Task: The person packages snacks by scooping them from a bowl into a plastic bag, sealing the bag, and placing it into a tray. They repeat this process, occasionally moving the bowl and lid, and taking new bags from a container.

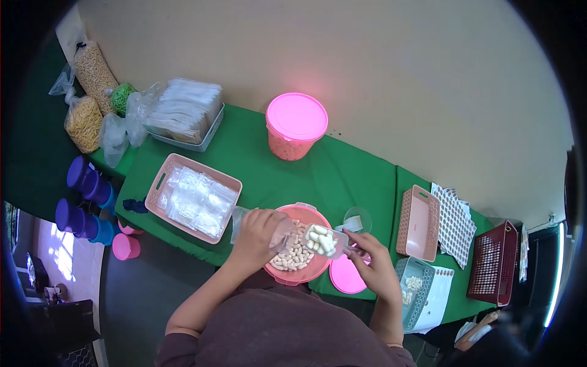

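Over a pink tub (pixel 297 280) that holds many pale, oblong pieces (pixel 295 254), my right hand (pixel 374 263) grips the handle of a clear scoop (pixel 335 243). White pieces (pixel 320 239) fill the scoop. To its left, my left hand (pixel 260 235) is closed round a clear plastic bag (pixel 282 235), whose open side faces the scoop. A pink lid (pixel 348 274) lies beside the tub, under the right hand. Behind the scoop is a round clear lid (pixel 358 219) with something white on it.
Left stands a pink basket of clear bags (pixel 235 183); behind it, a basket of white packets (pixel 205 145). A pink-lidded bucket (pixel 292 147) stands at the back. Right are an empty pink basket (pixel 419 223), a teal basket (pixel 411 306), printed sheets (pixel 454 223) and a co-worker's arm (pixel 474 330).
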The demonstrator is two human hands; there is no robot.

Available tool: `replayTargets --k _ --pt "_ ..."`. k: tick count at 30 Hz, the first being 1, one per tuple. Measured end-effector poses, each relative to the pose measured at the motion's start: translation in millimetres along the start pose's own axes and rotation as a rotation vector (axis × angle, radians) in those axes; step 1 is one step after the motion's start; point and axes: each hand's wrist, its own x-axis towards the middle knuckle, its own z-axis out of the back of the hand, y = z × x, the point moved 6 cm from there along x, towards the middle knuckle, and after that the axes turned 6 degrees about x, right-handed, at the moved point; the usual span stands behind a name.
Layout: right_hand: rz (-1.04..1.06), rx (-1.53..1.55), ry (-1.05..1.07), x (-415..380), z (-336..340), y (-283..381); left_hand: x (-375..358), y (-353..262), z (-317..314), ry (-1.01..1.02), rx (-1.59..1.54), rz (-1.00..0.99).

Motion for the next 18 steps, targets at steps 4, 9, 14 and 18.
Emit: replayTargets --k 4,9,14,18 --pt "-0.023 -0.045 0.010 -3 4 9 8 -19 -16 0.066 0.003 -0.105" --pt "-0.068 -0.055 -0.046 -5 2 23 2 -35 -35 0.088 -0.017 -0.196" --pt "-0.067 0.207 -0.191 -9 6 28 1 -40 -34 0.079 -0.149 -0.155" --pt "0.034 0.358 -0.202 -10 4 33 1 -37 -32 0.077 -0.200 -0.075"
